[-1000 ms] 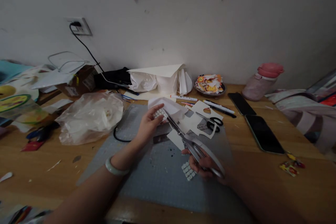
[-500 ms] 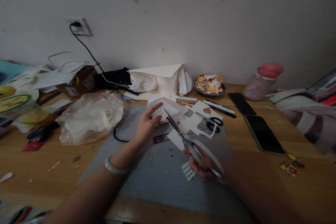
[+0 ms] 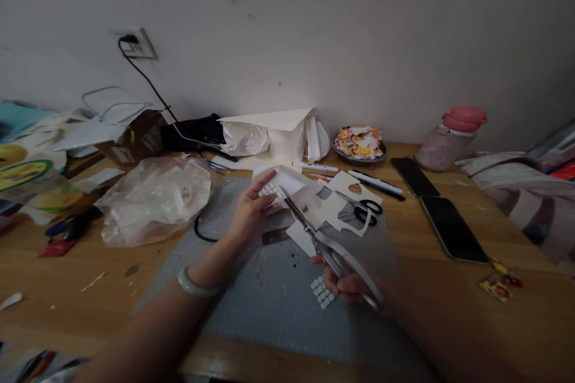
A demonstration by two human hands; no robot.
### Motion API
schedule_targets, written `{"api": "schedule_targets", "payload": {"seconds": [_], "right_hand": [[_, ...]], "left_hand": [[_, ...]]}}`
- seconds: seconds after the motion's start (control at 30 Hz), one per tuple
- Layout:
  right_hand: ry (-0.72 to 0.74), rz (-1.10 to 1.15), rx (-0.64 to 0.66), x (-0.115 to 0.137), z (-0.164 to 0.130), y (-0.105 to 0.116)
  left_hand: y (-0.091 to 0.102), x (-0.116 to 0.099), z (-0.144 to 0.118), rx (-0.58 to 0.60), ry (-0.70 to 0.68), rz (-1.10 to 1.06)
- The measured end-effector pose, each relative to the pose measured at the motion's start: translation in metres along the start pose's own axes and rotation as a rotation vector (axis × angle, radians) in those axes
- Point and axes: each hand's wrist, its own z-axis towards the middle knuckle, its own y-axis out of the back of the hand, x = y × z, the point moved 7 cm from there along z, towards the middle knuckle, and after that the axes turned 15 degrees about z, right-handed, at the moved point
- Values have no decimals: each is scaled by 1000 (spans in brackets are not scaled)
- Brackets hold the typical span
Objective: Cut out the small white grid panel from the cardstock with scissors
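Note:
Between thumb and fingers, my left hand (image 3: 251, 206) pinches a small sheet of white square pieces (image 3: 268, 192) that looks like foam stickers. White paper (image 3: 287, 179) lies just behind it. My right hand (image 3: 348, 284) is wrapped round the handles of large metal scissors (image 3: 326, 245), whose blades point up and left to the sheet's right edge. The blade tips meet or overlap the sheet; which, I cannot tell. Below the scissors, a second cluster of white squares (image 3: 322, 292) lies on the grey cutting mat (image 3: 269, 311), close to my right hand.
White paper offcuts (image 3: 332, 209) and small black-handled scissors (image 3: 369, 211) lie right of the blades. Markers (image 3: 377, 182), a bowl of scraps (image 3: 359, 146), two phones (image 3: 451, 227) and a pink-lidded bottle (image 3: 444, 137) stand or lie beyond. A crumpled plastic bag (image 3: 155, 203) is on the left.
Both hands keep nearly the same place. The scissor blades look slightly closer together, and the view has shifted a little.

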Motion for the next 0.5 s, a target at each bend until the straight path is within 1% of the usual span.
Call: {"api": "schedule_targets", "payload": {"seconds": [0.17, 0.33, 0.43, 0.5], "right_hand": [[7, -20, 37, -5, 2, 5], [21, 14, 27, -4, 1, 6], [32, -24, -7, -4, 1, 10], [47, -114, -53, -5, 1, 17]], "left_hand": [[2, 0, 1, -6, 1, -21], [3, -2, 2, -4, -37, -5], [2, -5, 1, 6, -63, 8], [2, -6, 1, 2, -77, 18]]}}
